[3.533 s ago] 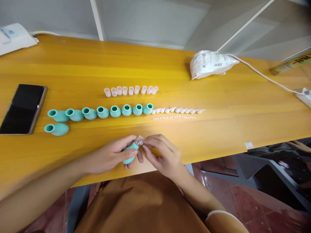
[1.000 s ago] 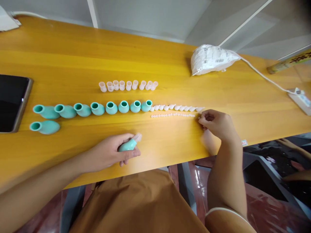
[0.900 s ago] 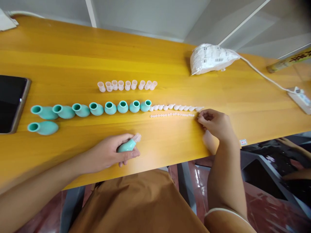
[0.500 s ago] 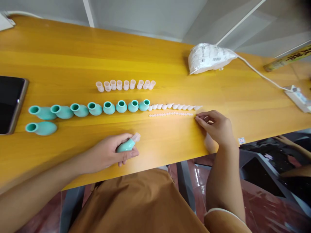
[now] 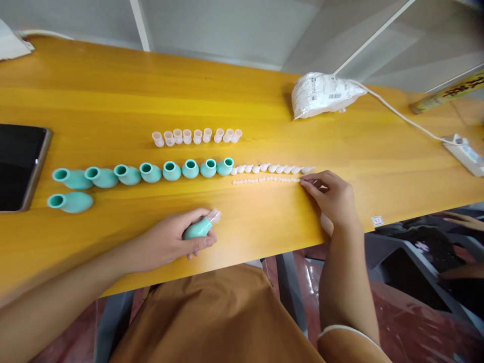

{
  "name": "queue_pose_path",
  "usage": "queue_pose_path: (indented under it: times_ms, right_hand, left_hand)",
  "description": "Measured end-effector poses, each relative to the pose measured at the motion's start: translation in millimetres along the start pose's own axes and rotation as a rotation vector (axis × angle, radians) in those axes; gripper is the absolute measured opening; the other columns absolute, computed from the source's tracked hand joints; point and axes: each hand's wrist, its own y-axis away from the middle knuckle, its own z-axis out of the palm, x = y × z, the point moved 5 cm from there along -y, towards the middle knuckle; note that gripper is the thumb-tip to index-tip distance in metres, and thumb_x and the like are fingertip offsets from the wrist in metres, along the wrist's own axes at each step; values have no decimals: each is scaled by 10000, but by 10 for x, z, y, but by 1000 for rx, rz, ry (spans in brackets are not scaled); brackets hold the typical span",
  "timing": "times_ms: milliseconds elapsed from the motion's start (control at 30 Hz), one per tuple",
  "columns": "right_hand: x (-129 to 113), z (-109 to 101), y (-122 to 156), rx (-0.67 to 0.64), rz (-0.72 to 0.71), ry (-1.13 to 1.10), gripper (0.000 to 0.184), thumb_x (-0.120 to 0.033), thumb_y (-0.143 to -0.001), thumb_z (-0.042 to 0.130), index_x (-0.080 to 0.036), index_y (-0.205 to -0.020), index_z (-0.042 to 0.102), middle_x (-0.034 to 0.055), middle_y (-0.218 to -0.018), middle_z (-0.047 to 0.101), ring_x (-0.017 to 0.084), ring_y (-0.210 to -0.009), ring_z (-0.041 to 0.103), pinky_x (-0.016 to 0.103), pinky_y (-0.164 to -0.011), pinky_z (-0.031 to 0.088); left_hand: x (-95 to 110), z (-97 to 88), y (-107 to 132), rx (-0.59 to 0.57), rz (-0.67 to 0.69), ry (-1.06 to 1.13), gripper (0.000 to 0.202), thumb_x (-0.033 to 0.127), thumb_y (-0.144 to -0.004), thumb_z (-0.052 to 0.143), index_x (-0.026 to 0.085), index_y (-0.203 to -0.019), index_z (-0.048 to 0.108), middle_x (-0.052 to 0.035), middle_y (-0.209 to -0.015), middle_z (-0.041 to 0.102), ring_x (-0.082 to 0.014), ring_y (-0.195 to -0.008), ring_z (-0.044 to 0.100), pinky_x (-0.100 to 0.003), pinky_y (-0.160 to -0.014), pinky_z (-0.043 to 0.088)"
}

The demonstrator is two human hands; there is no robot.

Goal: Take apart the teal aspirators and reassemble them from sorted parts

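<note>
My left hand [image 5: 172, 242] is wrapped round a teal rubber bulb [image 5: 197, 229] with a clear pink cap at its tip, resting on the yellow wooden table [image 5: 264, 116]. My right hand [image 5: 330, 196] lies at the right end of a line of tiny pale beads [image 5: 266, 180], fingertips pinched together there; whether a bead is in them is hidden. Just beyond the beads runs a row of small white pointed tips [image 5: 274, 168]. A row of teal bulbs [image 5: 151, 171] lies left of those, with one bulb [image 5: 70, 201] apart below. Several clear pink cups [image 5: 196, 136] stand behind.
A dark phone [image 5: 18, 166] lies at the left edge. A white plastic packet [image 5: 323, 93] sits at the back right, with a white cable [image 5: 401, 113] running to a power strip [image 5: 467, 154]. Another person's hand [image 5: 463, 222] shows at the far right, below the table.
My right hand left the capped bulb and went right to the end of the bead line, then crept slightly leftwards along it. My left hand kept hold of the bulb.
</note>
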Motion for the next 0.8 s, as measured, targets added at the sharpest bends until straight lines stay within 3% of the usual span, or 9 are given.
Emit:
queue_pose_path:
  times_ms: [133,233,300,367,433,467,533,633,800]
  right_hand:
    - [-22,-43,98,164,74,1,263,-466,-986,753,-251,-1126,808,61,-941,738,199,-743,659,372,-689,582]
    - [-349,8,294,278,76,-175,234,-446,-1091,653,-251,-1109,782,26,-844,679,158,-622,593,323,-591,503]
    - [-779,193,450,126,-42,-291,216,-418,-1123,637,-251,-1133,775,38,-893,702,155,-653,615,310,-598,518]
    - [-1293,494,643,-216,-219,-373,213,-370,-1083,731,-260,-1263,756,72,-1071,750,180,-785,704,314,-655,591]
    - [-1701,752,830,-445,-304,-503,407,-328,-1057,788,-280,-1447,680,78,-1164,746,172,-823,726,305,-683,630]
    - [-1845,853,892,-497,-312,-572,482,-333,-1037,824,-285,-1484,651,75,-1175,749,172,-843,736,301,-701,644]
    - [-1986,977,931,-433,-258,-672,410,-341,-1044,819,-277,-1420,669,59,-1113,761,169,-837,737,269,-657,626]
    - [-2008,1071,933,-328,-158,-715,240,-377,-1058,796,-254,-1252,728,40,-999,761,170,-816,729,256,-624,590]
    - [-2011,1155,1015,-451,-33,-874,227,-423,-1041,815,-244,-1164,747,2,-860,738,131,-670,643,246,-559,504]
  left_hand:
    - [16,-22,-12,46,38,23,529,579,-1059,701,274,-1485,628,-67,-1216,756,-207,-952,701,-337,-815,615]
    - [63,-57,-6,110,81,-52,550,569,-1037,729,297,-1507,648,-76,-1341,760,-266,-1156,718,-392,-973,603]
    - [95,-68,6,141,93,-123,540,554,-1018,760,315,-1492,658,-66,-1419,749,-289,-1249,704,-412,-1053,569]
    - [111,-51,16,131,86,-164,486,548,-1013,772,301,-1417,665,-51,-1331,774,-279,-1184,716,-402,-1024,557]
    - [120,-21,26,96,90,-160,418,545,-1021,765,273,-1313,641,-31,-1178,785,-253,-1064,719,-380,-959,550]
    - [125,-12,31,86,100,-151,393,539,-1024,763,264,-1268,624,-23,-1135,782,-243,-1032,714,-372,-942,543]
    - [128,-8,44,88,105,-161,368,534,-1022,767,254,-1202,612,-20,-1116,774,-239,-1016,702,-360,-916,527]
    - [129,-19,66,103,81,-223,359,560,-1023,757,249,-1163,643,-22,-1119,757,-239,-993,676,-341,-855,493]
    - [177,1,101,68,78,-227,365,590,-1053,716,248,-1166,662,-5,-1079,731,-215,-945,639,-323,-806,453]
